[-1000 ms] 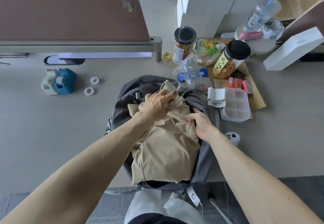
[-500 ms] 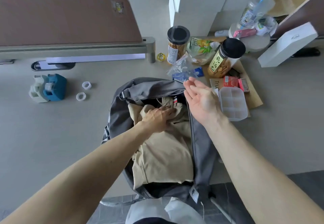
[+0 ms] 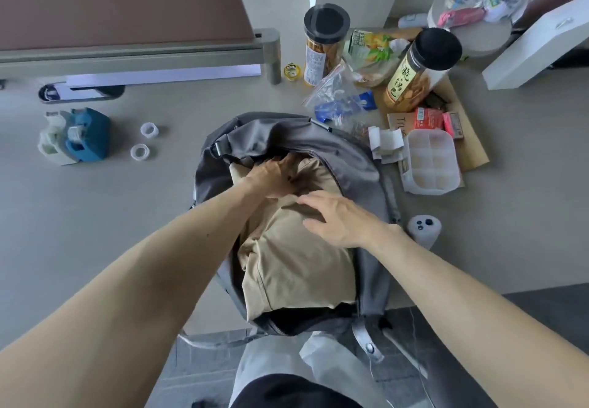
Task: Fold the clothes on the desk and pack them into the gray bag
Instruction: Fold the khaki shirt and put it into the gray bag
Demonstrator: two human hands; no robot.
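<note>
Well into the packing step, judging by the layout: folding apparently done for this piece, stowing in hand. At the middle of the desk (image 3: 95, 216), right at its near edge, the gray bag (image 3: 287, 133), unzipped and gaping upward. Inside its mouth, the tan garment (image 3: 296, 270), folded into a rough slab, far end tucked beneath the bag's far rim, near end stopping short of the near rim, dark lining showing beyond. No other loose clothing visible on the desk.

Left hand (image 3: 274, 174) planted at the garment's far end, fingers bent and buried between cloth and rim; pinching or merely pushing, impossible to tell with the tips hidden. Right hand (image 3: 341, 219) flat and spread over the garment's middle, fingers straight, gripping nothing; touching or hovering just above, hard to say.

Just right of the bag: a clear compartment box (image 3: 430, 162) and a white controller (image 3: 424, 229). Farther off, 2 black-lidded jars among snack packets, the left jar (image 3: 322, 44) and the right jar (image 3: 420, 69). Well apart to the left, a blue tape dispenser (image 3: 86, 135).

Next, probably: press the slab down and toward the far end to seat it fully inside, then free the 2 hands, draw the flap over and find the zipper. Calls for keeping the folds flat while pushing, and for keeping cloth out of the zipper track.
</note>
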